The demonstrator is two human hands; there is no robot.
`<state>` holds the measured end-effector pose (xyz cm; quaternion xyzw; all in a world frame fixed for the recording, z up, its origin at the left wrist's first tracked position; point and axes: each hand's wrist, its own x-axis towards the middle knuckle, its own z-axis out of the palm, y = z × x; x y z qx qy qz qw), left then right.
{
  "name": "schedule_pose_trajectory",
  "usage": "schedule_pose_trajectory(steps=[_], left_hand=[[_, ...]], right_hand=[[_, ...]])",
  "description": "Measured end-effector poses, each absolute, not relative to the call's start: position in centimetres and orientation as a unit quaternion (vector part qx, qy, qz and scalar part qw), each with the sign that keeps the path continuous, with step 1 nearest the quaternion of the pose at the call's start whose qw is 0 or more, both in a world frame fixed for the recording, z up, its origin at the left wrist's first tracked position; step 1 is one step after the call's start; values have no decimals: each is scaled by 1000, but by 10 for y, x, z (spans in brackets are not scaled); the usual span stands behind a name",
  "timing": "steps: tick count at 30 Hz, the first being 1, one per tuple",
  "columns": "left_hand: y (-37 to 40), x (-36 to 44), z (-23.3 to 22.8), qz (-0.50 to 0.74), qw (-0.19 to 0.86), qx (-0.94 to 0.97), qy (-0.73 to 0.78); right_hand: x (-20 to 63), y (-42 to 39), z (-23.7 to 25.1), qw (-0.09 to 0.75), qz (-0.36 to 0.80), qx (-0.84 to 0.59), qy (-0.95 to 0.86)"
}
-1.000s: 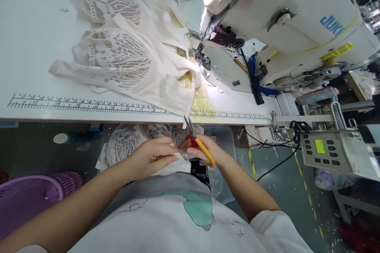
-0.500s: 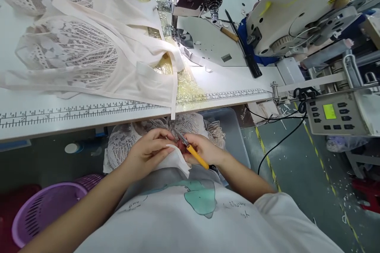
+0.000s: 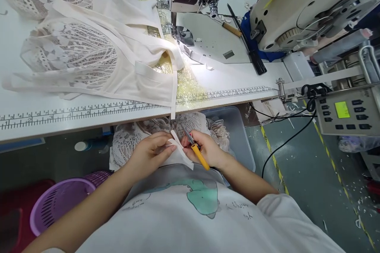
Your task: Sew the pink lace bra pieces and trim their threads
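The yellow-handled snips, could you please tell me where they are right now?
In the head view the yellow-handled snips are in the right hand, low and centre below the table edge, their tips at the white fabric strip pinched by the left hand.

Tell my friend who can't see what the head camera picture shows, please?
Someone's left hand pinches a white fabric strip over their lap while the right hand grips yellow-handled snips against it. Above, lace garments lie on a white sewing table beside a sewing machine.
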<state>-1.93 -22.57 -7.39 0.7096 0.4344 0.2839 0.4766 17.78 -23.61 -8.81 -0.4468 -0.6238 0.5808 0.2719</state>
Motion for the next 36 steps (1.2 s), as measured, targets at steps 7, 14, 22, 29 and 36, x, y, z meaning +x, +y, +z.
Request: schedule_pose_trajectory(steps=[7,14,22,29,36], left_hand=[[-229,-14,-75,269,429,726,466],[-227,-21,-75,209,446,699,518],[-226,-15,-69,222,457,728,459],[-225,-16,-63,278,490,676,475],[-228,-28,-64,323,473,625,530]], right_hand=[[174,-236,-88,283,529,-487,-634],[176,-237,-86,292,496,-478,-664],[178,-239,-90,302,430,-491,-695],[180,-235,-90,265,474,-484,-686],[182,-241,-102,317,551,-482,-603]])
